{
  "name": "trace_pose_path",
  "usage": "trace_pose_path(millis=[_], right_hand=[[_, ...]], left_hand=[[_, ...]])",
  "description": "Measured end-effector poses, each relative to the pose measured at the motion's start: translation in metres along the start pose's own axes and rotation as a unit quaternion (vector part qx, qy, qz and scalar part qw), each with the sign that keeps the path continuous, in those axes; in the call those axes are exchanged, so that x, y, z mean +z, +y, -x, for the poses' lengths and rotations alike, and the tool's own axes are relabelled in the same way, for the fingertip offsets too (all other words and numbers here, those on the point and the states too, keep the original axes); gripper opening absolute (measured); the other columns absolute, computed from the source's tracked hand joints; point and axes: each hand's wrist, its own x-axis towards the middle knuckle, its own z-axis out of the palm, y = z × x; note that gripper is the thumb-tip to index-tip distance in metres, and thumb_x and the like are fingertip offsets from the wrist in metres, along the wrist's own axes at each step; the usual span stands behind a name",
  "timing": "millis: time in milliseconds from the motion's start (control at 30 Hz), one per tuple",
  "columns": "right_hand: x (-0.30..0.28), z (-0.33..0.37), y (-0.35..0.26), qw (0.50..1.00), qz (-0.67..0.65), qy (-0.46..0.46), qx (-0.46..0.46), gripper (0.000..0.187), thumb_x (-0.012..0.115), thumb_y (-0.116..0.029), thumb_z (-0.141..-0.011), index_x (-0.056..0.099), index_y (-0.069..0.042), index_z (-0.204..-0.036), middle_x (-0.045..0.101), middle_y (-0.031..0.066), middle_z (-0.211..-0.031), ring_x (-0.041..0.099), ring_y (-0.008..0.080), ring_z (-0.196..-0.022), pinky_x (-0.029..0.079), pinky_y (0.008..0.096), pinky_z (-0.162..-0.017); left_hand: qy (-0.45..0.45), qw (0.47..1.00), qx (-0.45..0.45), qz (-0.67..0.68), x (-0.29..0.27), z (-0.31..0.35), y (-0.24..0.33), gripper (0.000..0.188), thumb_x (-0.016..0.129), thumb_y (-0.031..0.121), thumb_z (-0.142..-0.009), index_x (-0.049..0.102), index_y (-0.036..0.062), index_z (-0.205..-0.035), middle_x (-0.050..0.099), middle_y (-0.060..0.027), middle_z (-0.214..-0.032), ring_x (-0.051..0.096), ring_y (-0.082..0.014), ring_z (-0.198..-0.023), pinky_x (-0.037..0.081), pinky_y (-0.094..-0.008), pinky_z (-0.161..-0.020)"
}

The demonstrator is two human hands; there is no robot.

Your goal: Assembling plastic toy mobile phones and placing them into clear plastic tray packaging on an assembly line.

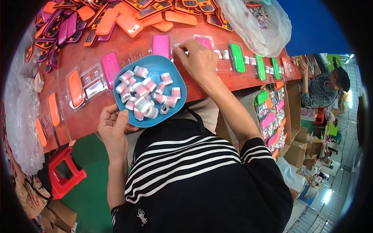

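Shirt foremost; bowl beyond.
We see the left hand grasping the bowl, rolls inside beyond its thumb; the right hand curls its fingers beside a case, grip undeterminable to us.

Right hand: palm turned out of sight; whether the fingertips pinch anything cannot be told
Left hand: fingers partly hidden under the blue dish
Rolls: lower ones partly covered by those on top
Pink case: lower part hidden by the right hand
Phone pile: cut off by the top edge
Clear bag: cut off above, contents blurred by the film
Packed cases: small contents too tiny to tell
Co-worker: too small to tell what the fingers touch
Striped shirt: cut off by the lower edge
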Motion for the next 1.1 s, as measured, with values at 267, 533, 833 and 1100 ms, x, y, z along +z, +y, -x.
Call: trace_pose_path(millis=[267, 533, 833, 1100], right_hand=[[-0.014, -0.002, -0.001, 0.994, 0.027, -0.046, -0.09, 0.014, 0.065, -0.024, -0.077, 0.066, -0.01, -0.077, 0.062, 0.0033, -0.073, 0.061, 0.0222, -0.06, 0.045, 0.0324, -0.047], [-0.058, -0.003, -0.039, 0.924, -0.298, -0.202, -0.127, 0.012, 0.065, -0.013, -0.075, 0.065, -0.005, -0.083, 0.063, 0.0094, -0.076, 0.061, 0.0268, -0.068, 0.049, 0.0346, -0.058], [-0.067, 0.014, -0.072, 0.943, -0.198, -0.223, -0.147, 0.024, 0.069, -0.018, -0.073, 0.063, -0.007, -0.093, 0.061, 0.0083, -0.077, 0.059, 0.0228, -0.059, 0.046, 0.0327, -0.05], [-0.064, -0.006, -0.018, 0.888, -0.428, -0.137, 0.099, 0.009, 0.063, -0.005, -0.077, 0.057, -0.001, -0.081, 0.061, 0.0059, -0.076, 0.059, 0.0117, -0.063, 0.046, 0.0243, -0.054]], left_hand=[[0.008, 1.0, 0.0, -0.001, -0.001, -0.006, 0.001, 0.019, 0.056, 0.004, -0.085, 0.053, -0.0049, -0.102, 0.061, -0.0092, -0.084, 0.06, -0.0101, -0.061, 0.052, -0.0193, -0.047], [-0.013, 1.0, 0.003, 0.006, 0.007, -0.014, 0.001, 0.02, 0.056, 0.003, -0.083, 0.052, -0.0069, -0.101, 0.062, -0.0121, -0.084, 0.061, -0.0115, -0.062, 0.053, -0.0203, -0.049], [-0.031, 0.999, 0.006, -0.006, 0.023, -0.014, 0.007, 0.024, 0.057, 0.005, -0.084, 0.051, -0.0067, -0.104, 0.062, -0.0119, -0.084, 0.061, -0.0111, -0.062, 0.053, -0.0201, -0.05], [-0.021, 1.0, 0.007, -0.009, 0.007, -0.014, 0.002, 0.02, 0.056, 0.004, -0.084, 0.052, -0.0057, -0.102, 0.061, -0.0109, -0.084, 0.06, -0.0102, -0.062, 0.052, -0.0193, -0.049]])
